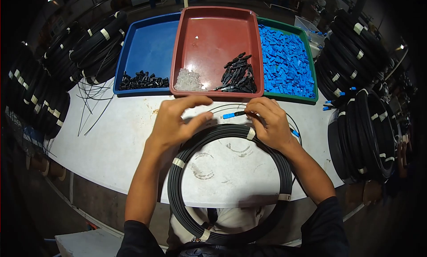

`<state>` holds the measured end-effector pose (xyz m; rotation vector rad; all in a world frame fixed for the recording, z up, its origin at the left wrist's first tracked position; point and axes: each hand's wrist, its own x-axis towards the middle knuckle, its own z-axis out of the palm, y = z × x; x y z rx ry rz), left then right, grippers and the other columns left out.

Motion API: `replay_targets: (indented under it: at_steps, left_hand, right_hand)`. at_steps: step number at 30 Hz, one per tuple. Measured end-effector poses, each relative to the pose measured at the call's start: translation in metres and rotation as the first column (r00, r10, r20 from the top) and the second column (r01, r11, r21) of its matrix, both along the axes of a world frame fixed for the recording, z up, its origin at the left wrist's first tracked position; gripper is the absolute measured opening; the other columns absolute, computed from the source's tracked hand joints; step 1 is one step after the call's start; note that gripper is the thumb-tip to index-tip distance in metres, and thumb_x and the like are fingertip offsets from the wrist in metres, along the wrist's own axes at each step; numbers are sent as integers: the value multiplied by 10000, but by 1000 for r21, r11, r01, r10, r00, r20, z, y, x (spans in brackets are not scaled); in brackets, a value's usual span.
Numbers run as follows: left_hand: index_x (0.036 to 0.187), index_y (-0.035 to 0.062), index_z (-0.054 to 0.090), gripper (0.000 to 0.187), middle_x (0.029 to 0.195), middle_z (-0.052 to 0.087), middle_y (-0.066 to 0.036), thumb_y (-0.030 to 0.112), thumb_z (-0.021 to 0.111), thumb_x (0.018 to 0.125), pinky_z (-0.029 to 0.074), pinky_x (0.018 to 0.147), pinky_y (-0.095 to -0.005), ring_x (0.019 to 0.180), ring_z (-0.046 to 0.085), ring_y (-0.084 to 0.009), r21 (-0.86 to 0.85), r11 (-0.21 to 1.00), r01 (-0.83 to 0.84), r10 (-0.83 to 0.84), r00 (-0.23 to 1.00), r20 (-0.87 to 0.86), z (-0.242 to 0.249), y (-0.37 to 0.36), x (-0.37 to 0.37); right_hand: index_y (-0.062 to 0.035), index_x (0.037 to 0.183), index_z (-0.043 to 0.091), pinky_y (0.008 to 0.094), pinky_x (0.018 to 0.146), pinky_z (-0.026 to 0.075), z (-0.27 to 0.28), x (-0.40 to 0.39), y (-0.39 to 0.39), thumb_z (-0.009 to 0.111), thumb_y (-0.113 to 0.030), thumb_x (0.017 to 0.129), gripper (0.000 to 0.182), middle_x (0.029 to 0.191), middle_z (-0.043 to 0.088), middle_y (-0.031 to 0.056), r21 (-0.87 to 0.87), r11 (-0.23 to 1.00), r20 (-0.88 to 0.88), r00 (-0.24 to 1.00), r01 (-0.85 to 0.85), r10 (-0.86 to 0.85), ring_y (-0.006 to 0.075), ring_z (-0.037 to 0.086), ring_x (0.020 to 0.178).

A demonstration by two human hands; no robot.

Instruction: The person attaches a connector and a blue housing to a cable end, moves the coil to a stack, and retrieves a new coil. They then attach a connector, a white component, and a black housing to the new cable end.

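Note:
A blue fiber-optic connector [228, 116] with a black boot points left above the coil. My right hand [270, 122] pinches its black rear part between thumb and fingers. Just left of the connector's tip is my left hand [180, 121], thumb and index finger apart, holding nothing. Beneath both hands lies a taped coil of black cable [175, 186], partly on the table and partly over my lap. Another blue connector [294, 133] shows beside my right wrist, partly hidden by it.
Behind my hands stand a blue tray [151, 39] with short black parts, a red tray [218, 34] with clear pieces and long black parts, and a green tray [316, 90] with blue housings. Cable coils are stacked at left [98, 48] and right [362, 137] of the white table [111, 145].

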<state>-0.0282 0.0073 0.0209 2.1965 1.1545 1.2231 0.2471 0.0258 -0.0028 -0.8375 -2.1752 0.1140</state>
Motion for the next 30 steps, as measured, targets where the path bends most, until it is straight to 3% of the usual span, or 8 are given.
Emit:
replay_targets:
  at_steps: [4,6,8,12,15,22,24,30]
  left_hand:
    - [1045,85,735,345,1013,734,-119,335,794,815,563,755,-392,869,711,-311,193,929,317,-261,927,-269,36,-67,18]
    - [1226,91,689,541,1092,723,-117,474,727,845,567,763,-397,949,712,-310,-226,820,525,-571,730,-376,39,-123,29]
    - [1298,232,682,469,1107,725,-47,428,706,873,571,655,-260,754,679,-153,37,843,536,-466,764,-446,2,-174,40]
    - [1510,295,496,636,1228,627,-57,405,637,901,554,623,-319,898,646,-183,-46,881,470,-389,667,-635,-9,-227,50]
    - [1392,366,598,462,1020,681,-13,217,571,955,435,418,-141,461,481,-33,363,840,404,-150,815,-560,-40,-222,57]
    - [1456,194,556,554,900,606,-16,117,638,913,471,423,-186,442,486,-46,100,862,497,-336,709,-620,6,-229,63]
    - [1481,292,534,660,979,639,-23,390,670,842,482,462,-267,518,550,-123,171,885,434,-196,679,-708,35,-232,62]
    - [1510,101,444,592,941,661,-103,264,638,975,553,570,-298,636,654,-227,314,909,275,-325,938,122,86,-200,56]
  right_hand:
    - [-27,1005,660,413,856,474,-1,9,3,664,55,776,243,1015,684,138,20,996,66,994,84,-85,329,663,949]
    - [-11,1035,652,412,866,495,1,16,8,645,70,790,259,1008,682,157,-116,990,36,997,79,-76,345,662,964]
    - [9,1065,640,409,901,514,3,20,12,609,97,807,274,1045,681,177,-269,963,-52,998,14,-28,364,663,997]
    - [21,1107,637,401,966,513,0,22,15,546,152,798,347,1190,662,192,-314,939,-15,990,-137,140,363,649,1110]
    - [10,1136,644,396,1035,487,4,21,11,533,176,746,438,1302,630,190,-354,913,45,971,-204,234,363,605,1220]
    - [39,1101,672,315,873,563,53,77,2,550,148,851,299,1191,686,151,-378,898,-369,926,-224,76,185,686,966]
    - [43,1094,671,305,878,556,62,104,-9,575,112,905,222,1182,682,151,-283,935,-520,853,-211,35,170,676,947]
    - [-14,1120,663,235,731,464,36,140,-48,664,-37,930,191,1072,707,76,-133,986,-816,554,99,-166,95,619,844]
